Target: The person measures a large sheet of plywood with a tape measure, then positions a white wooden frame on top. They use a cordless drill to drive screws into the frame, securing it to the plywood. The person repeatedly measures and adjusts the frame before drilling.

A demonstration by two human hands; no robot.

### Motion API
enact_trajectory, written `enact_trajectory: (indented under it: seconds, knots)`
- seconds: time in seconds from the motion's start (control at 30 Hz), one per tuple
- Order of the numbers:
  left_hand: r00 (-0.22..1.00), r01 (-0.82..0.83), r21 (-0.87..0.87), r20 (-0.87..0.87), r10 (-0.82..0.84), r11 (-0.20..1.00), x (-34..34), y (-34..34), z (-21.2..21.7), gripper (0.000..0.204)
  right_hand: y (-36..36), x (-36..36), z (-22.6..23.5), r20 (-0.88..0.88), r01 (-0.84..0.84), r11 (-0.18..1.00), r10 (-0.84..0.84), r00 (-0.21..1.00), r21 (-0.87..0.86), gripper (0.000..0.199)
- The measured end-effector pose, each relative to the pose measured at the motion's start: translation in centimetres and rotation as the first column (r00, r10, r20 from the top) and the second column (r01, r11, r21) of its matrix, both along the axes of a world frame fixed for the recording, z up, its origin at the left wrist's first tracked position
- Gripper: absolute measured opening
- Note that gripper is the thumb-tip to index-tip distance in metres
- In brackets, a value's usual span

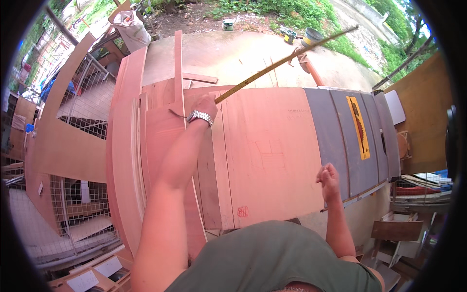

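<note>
My left hand (204,106), with a metal-banded watch (200,117) at its wrist, is closed around a tape measure. Its yellow blade (272,66) stretches out to the far right, the tip in the air past the boards. A thin dark strap (176,115) sticks out to the left of this hand; the case is mostly hidden in the palm. Beneath lie a long narrow board (179,68) and a wide plywood panel (272,146) with pencil lines and a red mark. My right hand (329,181) is curled into a loose fist above the panel's right edge; nothing shows in it.
A grey table saw top (335,141) with a yellow insert (358,127) and toothed blade stands to the right. Long boards (125,146) are stacked at left, beside a cut-out wooden panel (53,141). A white sack (131,30) and buckets (311,37) stand at the back.
</note>
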State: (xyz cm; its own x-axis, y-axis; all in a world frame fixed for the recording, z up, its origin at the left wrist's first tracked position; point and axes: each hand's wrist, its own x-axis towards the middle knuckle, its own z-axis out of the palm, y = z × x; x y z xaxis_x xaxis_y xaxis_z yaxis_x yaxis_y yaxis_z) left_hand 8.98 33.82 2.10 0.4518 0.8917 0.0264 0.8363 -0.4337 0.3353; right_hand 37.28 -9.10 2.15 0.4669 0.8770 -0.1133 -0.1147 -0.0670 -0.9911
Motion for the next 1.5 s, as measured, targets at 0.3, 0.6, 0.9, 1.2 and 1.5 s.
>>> enact_trajectory:
  seconds: [0.3,0.6,0.9,1.2,1.5]
  knots:
    - [0.981,0.191,-0.354,0.047,-0.186,0.916,-5.1,-31.8,5.6,0.014,-8.9,9.3,11.0,-0.081,0.612,0.774,-0.608,0.79,0.163,0.055]
    - [0.941,0.275,-0.558,-0.012,-0.339,0.783,-7.8,-52.1,4.4,0.015,-19.4,15.8,17.4,0.139,0.812,0.58,-0.81,0.569,0.059,0.065]
    - [0.873,0.435,-0.624,0.118,-0.472,0.649,-9.1,-54.8,3.4,0.032,-31.3,19.4,19.5,0.069,0.883,0.427,-0.904,0.422,0.194,0.07]
    - [0.882,0.456,-0.663,0.247,-0.402,0.594,-12.2,-55.1,1.7,0.032,-42.4,22.3,20.3,0.163,0.875,0.46,-0.884,0.437,0.153,0.043]
    - [0.927,0.357,-0.78,0.229,-0.296,0.514,-19.2,-53.4,0.7,0.035,-35.9,12.9,23.7,-0.037,0.822,0.46,-0.866,0.499,0.335,0.074]
